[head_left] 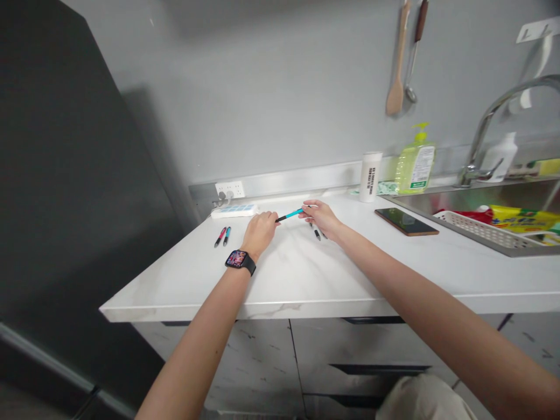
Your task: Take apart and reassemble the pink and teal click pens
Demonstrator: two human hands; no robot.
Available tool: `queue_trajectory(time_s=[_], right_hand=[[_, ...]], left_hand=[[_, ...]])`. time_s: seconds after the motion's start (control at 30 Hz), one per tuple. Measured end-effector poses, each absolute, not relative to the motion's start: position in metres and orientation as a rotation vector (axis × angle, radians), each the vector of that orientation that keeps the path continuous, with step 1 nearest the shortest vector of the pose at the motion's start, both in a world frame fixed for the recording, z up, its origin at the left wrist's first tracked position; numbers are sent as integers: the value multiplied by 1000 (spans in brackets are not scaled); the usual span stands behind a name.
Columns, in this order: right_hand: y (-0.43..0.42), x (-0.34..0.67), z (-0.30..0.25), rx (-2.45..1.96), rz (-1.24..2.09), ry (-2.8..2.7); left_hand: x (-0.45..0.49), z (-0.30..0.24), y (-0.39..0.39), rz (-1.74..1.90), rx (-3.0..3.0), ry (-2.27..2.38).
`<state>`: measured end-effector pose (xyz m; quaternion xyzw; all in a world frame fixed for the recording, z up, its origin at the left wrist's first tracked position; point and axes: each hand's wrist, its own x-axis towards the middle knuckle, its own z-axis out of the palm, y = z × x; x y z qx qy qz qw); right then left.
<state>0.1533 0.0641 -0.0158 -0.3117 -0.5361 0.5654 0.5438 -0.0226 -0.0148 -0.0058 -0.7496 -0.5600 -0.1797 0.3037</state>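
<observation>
Between my two hands, over the white marbled counter point(280, 280), spans a light blue pen point(292, 214) with a black grip. My left hand point(259, 228), with a dark watch on the wrist, pinches the pen's black end. At the other end, the fingers of my right hand point(321, 217) close on the blue barrel. Left of my left hand, a red pen point(220, 237) and a blue pen point(227, 235) lie side by side. Under my right hand lie pens with black grips point(315, 232), partly hidden by it.
A white power strip point(235, 211) lies at the back left below a wall socket point(230, 189). Rightward are a white canister point(370, 177), a soap bottle point(416, 163), a phone point(406, 221) and a sink point(507, 251) with a faucet point(481, 128). A dark cabinet point(65, 175) stands left.
</observation>
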Motion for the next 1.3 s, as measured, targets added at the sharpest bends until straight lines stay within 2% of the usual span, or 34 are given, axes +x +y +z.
queue_trajectory(time_s=[0.4,0.97,1.1,1.3], right_hand=[[68,156,-19,-667,1290,-1369],[66,155,-17,-514,1244,-1450],[63,155,-16,-442,1280,-1454],[61,155,-12,-603,1415,-1254]], left_hand=[[-28,-11,-11,-926,-2124,-1608],[-39,-16,4,-1843,-2438,-1881],[-41,-16,3,-1805,-2396,-1868],[-35,-10,-5,-1227,-2172,-1535]])
